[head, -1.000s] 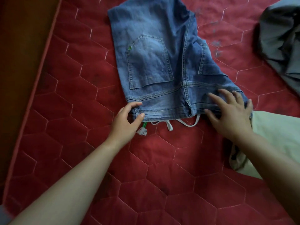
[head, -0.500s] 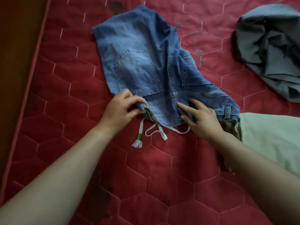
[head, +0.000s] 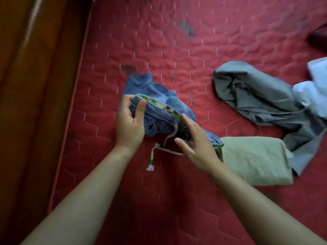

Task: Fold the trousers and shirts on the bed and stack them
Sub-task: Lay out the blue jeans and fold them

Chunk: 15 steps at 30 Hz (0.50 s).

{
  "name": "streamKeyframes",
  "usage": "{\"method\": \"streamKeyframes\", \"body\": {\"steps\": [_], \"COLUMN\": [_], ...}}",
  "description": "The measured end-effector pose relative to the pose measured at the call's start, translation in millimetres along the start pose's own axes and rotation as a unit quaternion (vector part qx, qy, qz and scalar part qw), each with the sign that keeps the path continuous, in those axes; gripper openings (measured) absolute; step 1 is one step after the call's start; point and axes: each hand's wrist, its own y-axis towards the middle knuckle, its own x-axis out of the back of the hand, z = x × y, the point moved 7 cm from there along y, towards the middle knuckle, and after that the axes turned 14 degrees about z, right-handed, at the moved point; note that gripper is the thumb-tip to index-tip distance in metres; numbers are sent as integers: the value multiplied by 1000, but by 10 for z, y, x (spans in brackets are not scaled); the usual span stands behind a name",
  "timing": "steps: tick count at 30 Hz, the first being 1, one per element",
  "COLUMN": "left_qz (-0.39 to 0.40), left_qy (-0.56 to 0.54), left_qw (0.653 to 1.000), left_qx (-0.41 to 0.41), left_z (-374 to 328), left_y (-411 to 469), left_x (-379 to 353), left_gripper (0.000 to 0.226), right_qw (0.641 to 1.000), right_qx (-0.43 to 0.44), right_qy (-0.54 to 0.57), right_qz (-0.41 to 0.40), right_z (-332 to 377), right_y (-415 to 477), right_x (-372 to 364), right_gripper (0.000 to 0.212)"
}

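- Step in hand, as judged: folding the denim shorts [head: 164, 124], held up by the waistband [head: 159, 115] off the red quilted mattress cover [head: 177, 50]; the legs trail on the cover beyond the fingertips
- Left hand [head: 129, 126]: clasped on the left end of the waistband, thumb over the near face, fingers wrapped behind
- Right hand [head: 198, 147]: fingers extended and laid against the right end of the waistband, thumb spread clear; no curl round the cloth is evident
- Recommendation: take a firm pinch at the right end before moving, draw the band taut between both hands so the halves meet edge to edge, then lay flat and smooth outward from the palms
- Drawstring [head: 152, 156]: white cord, green band, frayed tassel; hangs loose below and between the hands; tuck it inside the fold or it will likely poke out of the stack
- Denim: heavy, faded mid-blue, stiff at the seams; green-and-white printed lining [head: 159, 104] shows inside the band, pattern too blurred to name; expect bulk at the band
- Pale green garment [head: 253, 160]: folded to a neat rectangle, soft matte weave, just outside the right wrist; probable base for the stack
- Grey garment [head: 256, 101]: crumpled, thin, limp, well beyond the right hand; a light blue cloth [head: 315, 92] touches its far side; neither yet folded
- Cover: hexagon stitching, slightly puffed; dark wooden bed frame [head: 35, 85] runs along outside the left hand
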Motion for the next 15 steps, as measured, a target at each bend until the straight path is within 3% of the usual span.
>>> {"method": "streamKeyframes", "body": {"steps": [3,5,8,11,13,15], "left_qz": [-13,-32,-83,-175,-227,-257], "left_qy": [-39,-50,-39,-28,-67,-101], "left_qw": [999,998,995,984,971,961], "left_qx": [-13,-22,-30,-4,17,24], "left_z": [-708,-1168,-1825,-2283,-2499,-2689], "left_y": [-213,-412,-730,-1129,-1431,-1737], "left_x": [260,455,793,1218,1467,1643], "left_gripper": [10,12,14,17,18,20], "right_qw": [996,996,997,999,1000,999], "right_qx": [9,-29,-54,-21,11,43], "right_qy": [-86,-79,-48,-42,-25,2], "right_qz": [-36,-37,-12,-17,-14,12], "right_z": [358,487,693,1052,1362,1680], "right_y": [-203,-376,-715,-1061,-1300,-1567], "right_x": [304,447,522,634,750,830], "right_gripper": [79,77,41,6,6,20]}}
